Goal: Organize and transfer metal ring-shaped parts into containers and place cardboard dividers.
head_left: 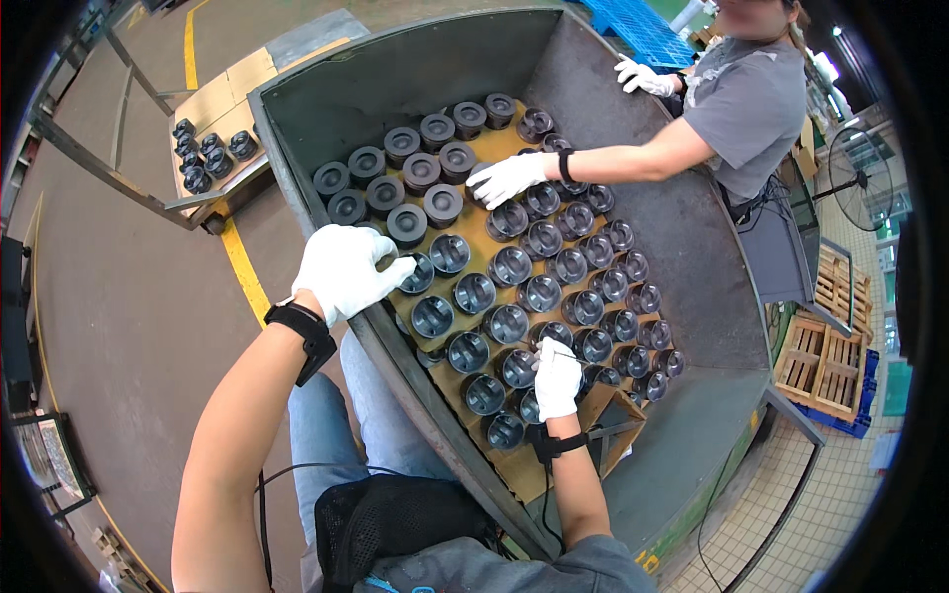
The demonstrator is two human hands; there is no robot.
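Note:
Rows of metal pistons stand on a brown sheet [480, 259] inside a big grey metal bin [415, 381]. Many show their hollow undersides; those at the far left have flat crowns up. My left hand [346, 272], in a white glove, is over the bin's left edge, thumb and fingers apart, its thumb tip at the rim of a piston [419, 275]. My white-gloved right hand [557, 379] is low among the near rows, its fingers closed at a piston [551, 334]; the fingers partly hide the grip. A co-worker's gloved hand [506, 181] reaches onto a piston farther back.
The co-worker [746, 119] stands at the bin's far right side, other hand [645, 77] on its rim. A cart [232, 89] with several pistons stands at the left. Near my right hand is a brown cardboard piece [605, 410]. Wooden pallets [820, 368] and a fan [858, 180] are at the right.

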